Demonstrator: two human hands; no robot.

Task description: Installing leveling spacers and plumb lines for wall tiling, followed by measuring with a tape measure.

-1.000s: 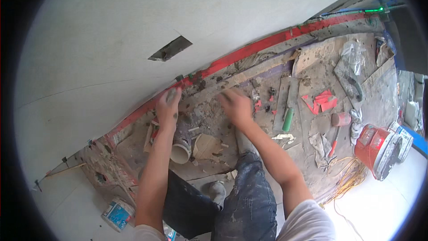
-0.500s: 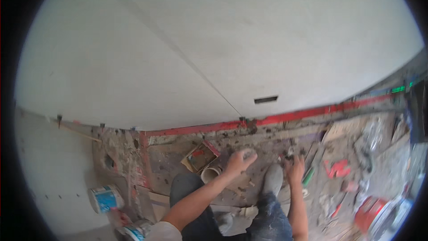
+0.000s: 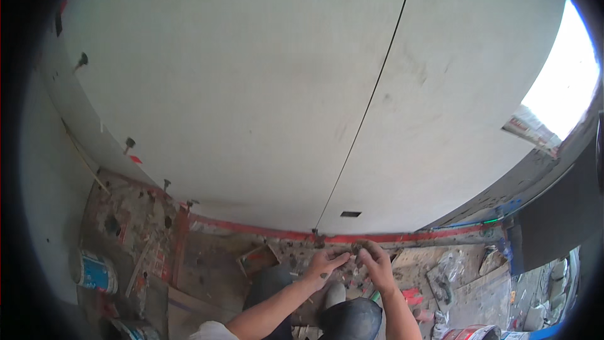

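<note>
In front of the lower wall, my left hand and my right hand are close together but apart. My left hand's thumb and index finger point toward the right hand, with a small dark bit showing at its palm and the other fingers curled. The fingers of my right hand are bent round a small dark lump, too blurred to name. Just beyond both hands rises a large pale wall panel, divided from its neighbour by a thin dark joint. A dark rectangular slot lies in the panel above the hands.
Dark knobs stick out along the left panel edge. A red strip follows the wall's foot. On the littered floor are an open box, a blue-and-white bucket, a red thing and clear plastic.
My view has tilted up and shows more wall, with a bright opening at right. My hands have risen from near the floor and come together; the right has moved in toward the left.
</note>
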